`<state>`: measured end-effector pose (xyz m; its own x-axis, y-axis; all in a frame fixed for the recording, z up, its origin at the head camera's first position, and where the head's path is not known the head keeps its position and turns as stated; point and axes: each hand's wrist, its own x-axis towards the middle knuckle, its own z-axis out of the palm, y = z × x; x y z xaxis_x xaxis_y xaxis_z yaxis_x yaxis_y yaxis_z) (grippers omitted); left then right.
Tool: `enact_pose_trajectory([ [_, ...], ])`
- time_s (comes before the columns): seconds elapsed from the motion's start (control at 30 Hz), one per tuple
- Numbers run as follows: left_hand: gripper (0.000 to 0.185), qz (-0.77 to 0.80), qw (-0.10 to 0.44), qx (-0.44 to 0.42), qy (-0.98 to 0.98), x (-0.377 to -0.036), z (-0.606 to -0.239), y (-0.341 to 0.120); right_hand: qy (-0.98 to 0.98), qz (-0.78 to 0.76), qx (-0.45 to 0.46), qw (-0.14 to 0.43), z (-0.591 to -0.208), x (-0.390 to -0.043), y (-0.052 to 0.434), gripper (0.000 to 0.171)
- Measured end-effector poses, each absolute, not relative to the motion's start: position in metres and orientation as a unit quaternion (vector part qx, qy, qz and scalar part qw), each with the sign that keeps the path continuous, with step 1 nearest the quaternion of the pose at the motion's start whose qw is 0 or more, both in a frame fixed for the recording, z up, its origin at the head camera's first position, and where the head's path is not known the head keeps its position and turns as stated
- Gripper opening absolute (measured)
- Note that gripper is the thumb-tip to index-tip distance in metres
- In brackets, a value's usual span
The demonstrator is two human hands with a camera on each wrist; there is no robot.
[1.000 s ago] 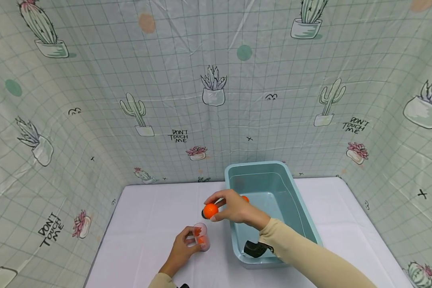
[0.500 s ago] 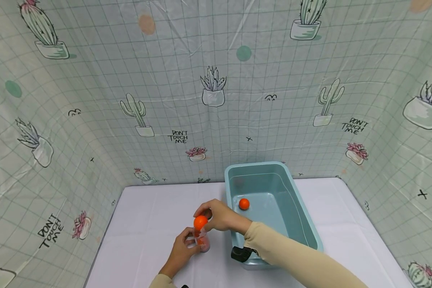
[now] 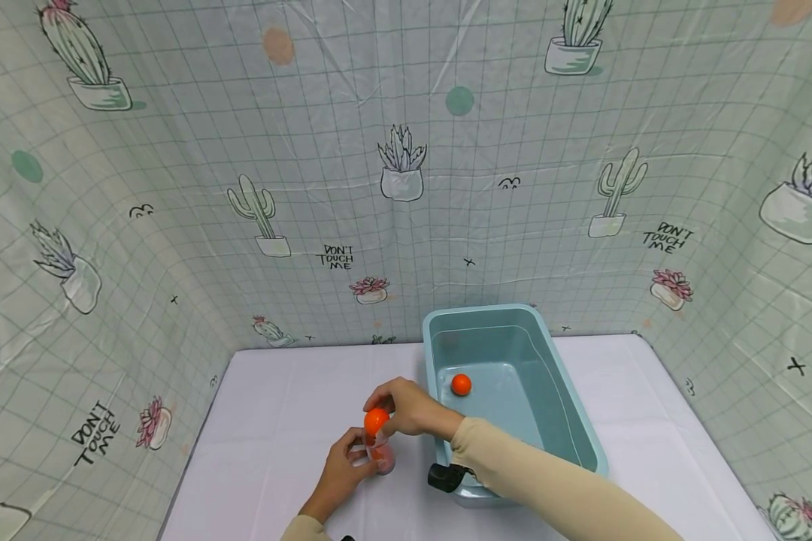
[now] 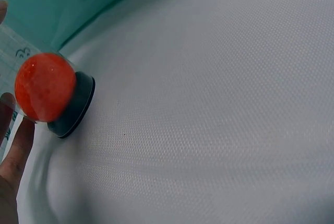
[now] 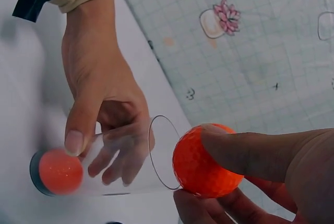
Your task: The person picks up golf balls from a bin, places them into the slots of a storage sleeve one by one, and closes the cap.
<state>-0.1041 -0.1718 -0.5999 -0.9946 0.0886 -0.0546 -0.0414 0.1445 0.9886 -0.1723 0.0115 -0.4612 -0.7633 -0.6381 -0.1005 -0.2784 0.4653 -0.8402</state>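
On the bench [image 3: 277, 406], our left hand [image 3: 338, 473] grips the tube [image 3: 381, 454]; right fingers [image 5: 245, 151] pinch a ball [image 3: 377, 419] at its rim. We should centre it squarely before letting go.

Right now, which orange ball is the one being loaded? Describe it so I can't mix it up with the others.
Start at the teal tub on the white table; just left of it the left hand grips a clear tube standing upright. The ball you want is pinched by the right hand at the tube's open mouth. The other two lie untouched: one at the tube's bottom, one in the tub.
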Motion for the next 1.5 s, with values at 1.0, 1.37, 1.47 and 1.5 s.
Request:
enact_pose_trajectory([
  [1.0, 0.047, 0.659, 0.021, 0.038, 0.751, -0.104, -0.600, -0.167, 0.810, -0.452, -0.318, 0.195, -0.446, -0.182, 0.036, 0.034],
  [1.37, 0.048, 0.645, 0.024, 0.026, 0.763, -0.105, -0.603, -0.169, 0.788, -0.530, -0.264, 0.170, -0.434, -0.210, 0.102, 0.033],
  [1.47, 0.048, 0.649, 0.022, 0.030, 0.760, -0.105, -0.603, -0.169, 0.794, -0.536, -0.230, 0.169, -0.440, -0.218, 0.118, 0.035],
  [1.5, 0.048, 0.649, 0.022, 0.029, 0.760, -0.105, -0.603, -0.169, 0.796, -0.538, -0.220, 0.168, -0.443, -0.221, 0.123, 0.036],
])
